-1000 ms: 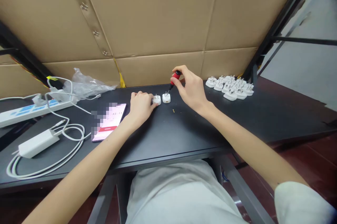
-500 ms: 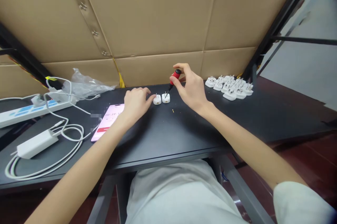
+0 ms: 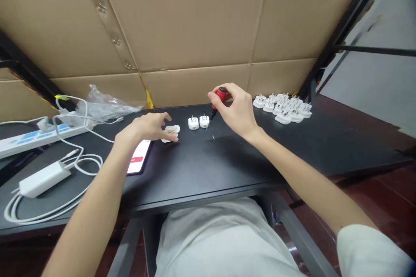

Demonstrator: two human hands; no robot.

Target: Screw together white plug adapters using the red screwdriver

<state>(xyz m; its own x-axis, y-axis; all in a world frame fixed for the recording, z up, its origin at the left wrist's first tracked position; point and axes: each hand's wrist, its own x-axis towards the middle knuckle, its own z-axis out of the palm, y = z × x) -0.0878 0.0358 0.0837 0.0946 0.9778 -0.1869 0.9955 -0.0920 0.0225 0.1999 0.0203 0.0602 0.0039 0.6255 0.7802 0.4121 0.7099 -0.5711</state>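
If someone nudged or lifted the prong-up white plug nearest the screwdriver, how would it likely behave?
The white plug would probably slide rather than roll, since its squat body sits on the black table with prongs upward. Its moulded-looking shell suggests it stays stiff. Being small beside the screwdriver, it is likely light.

The screwdriver (image 3: 222,93) has a plastic-looking handle and a slim metal shaft. Smooth plastic plugs (image 3: 193,125) carry shiny metal prongs. The counter (image 3: 195,168) is smooth and mostly matt; the far panel (image 3: 195,21) is creased cardboard with a faint sheen. At left, a plastic bag (image 3: 102,105) looks crinkled and glossy. Near cloth (image 3: 227,242) is matt, softly wrinkled.
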